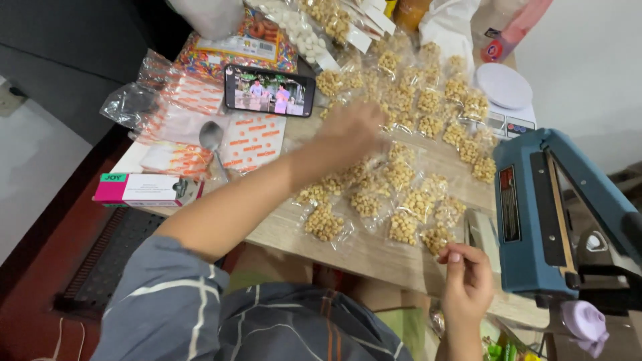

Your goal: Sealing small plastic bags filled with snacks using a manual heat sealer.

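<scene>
The left hand (348,130) stretches to the upper middle of the frame and lies, blurred, on a spread of small clear bags of yellowish round snacks (401,180) covering the wooden table (361,251); whether its fingers pinch a bag or only rest on them cannot be told. The right hand (465,281) hangs at the lower right edge of the table, fingers curled with nothing visibly in them, beside the blue heat sealer (535,214). To do this well, it seems wise to lift one bag by its open top, keeping the contents low so the mouth stays flat and clean.

Each small bag holds a little heap of the snacks. At the upper left lie empty orange-printed bags (251,140), a spoon (212,137), a phone (269,91) and a larger bag of coloured rings (234,47). A white scale (505,90) sits at the upper right
</scene>
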